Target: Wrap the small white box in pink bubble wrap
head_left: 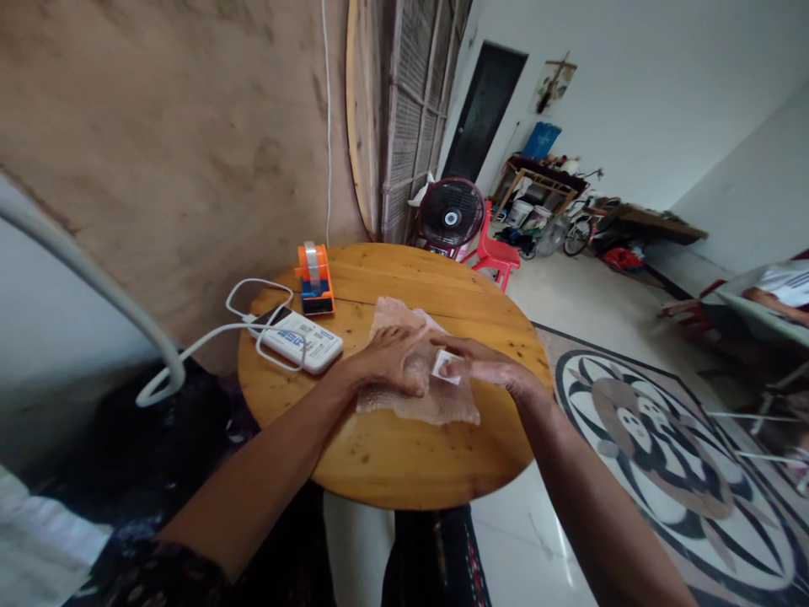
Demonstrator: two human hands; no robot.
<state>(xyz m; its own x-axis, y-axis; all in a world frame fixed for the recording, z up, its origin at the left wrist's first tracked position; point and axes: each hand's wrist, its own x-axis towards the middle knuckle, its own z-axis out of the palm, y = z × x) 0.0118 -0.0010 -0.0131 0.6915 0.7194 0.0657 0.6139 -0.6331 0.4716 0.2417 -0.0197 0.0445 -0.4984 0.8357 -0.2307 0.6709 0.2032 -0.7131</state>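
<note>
A sheet of bubble wrap (436,405) lies in the middle of a round wooden table (404,464). My left hand (392,358) rests flat on the sheet, fingers stretched out and pressing it down. My right hand (490,369) reaches in from the right and pinches a small white square object (444,364) against the wrap, just beside my left fingertips. What the small white piece is cannot be made out.
An orange tape dispenser (314,278) stands at the table's far left. A white power bank (297,340) with a white cable (253,299) lies beside it. A fan (451,215), a red stool (496,253) and clutter stand behind. Another person's arm (774,299) shows far right.
</note>
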